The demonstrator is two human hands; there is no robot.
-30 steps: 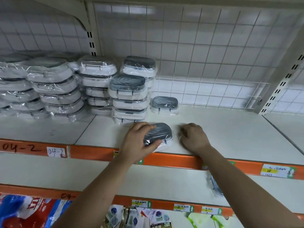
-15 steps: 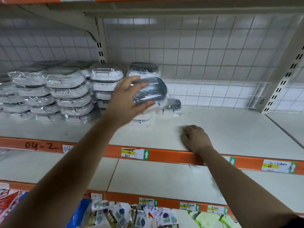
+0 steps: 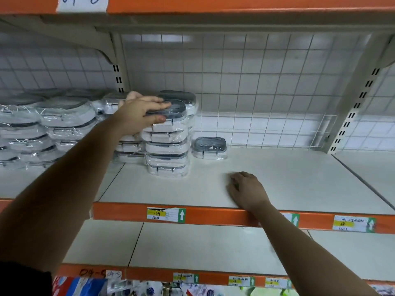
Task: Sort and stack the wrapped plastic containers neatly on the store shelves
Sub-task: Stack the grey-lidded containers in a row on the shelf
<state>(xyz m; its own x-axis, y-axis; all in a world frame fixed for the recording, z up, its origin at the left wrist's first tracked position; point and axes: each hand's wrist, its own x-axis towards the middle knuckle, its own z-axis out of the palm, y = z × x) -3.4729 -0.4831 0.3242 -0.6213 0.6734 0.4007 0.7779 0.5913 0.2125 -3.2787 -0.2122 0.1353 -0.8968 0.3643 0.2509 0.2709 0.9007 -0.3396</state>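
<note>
Clear film wraps every container on the upper shelf (image 3: 299, 180). The left hand (image 3: 142, 113) grips one grey-lidded container (image 3: 171, 113), fingers laid across the lid and thumb pressed on its front wall. The piece sits at the top of the front stack (image 3: 167, 152); whether it bears fully on the one beneath cannot be told. The right hand (image 3: 245, 190) lies palm down on the bare board near the front edge, fingers loosely bent, holding nothing. A single container (image 3: 210, 147) of the same pattern stands alone just beside the stack, to its right. Larger wrapped containers (image 3: 64, 118) fill the left of the shelf in several piles.

Assessment: the step in hand is placing the held piece on the stack. The next move calls for squaring it with the lids below, then a gentle release, since slick film could let a tall pile slide. The lone piece appears due for stacking next.

Writing: the orange edge strip (image 3: 224, 216) carries a price label (image 3: 165, 214) with "139" on yellow beside a green arrow. A further label (image 3: 353, 224) shows "68". A handwritten tag (image 3: 82, 2) overhead begins "04-", and the lower rail (image 3: 149, 274) reads "04-5". No brand is legible.
</note>
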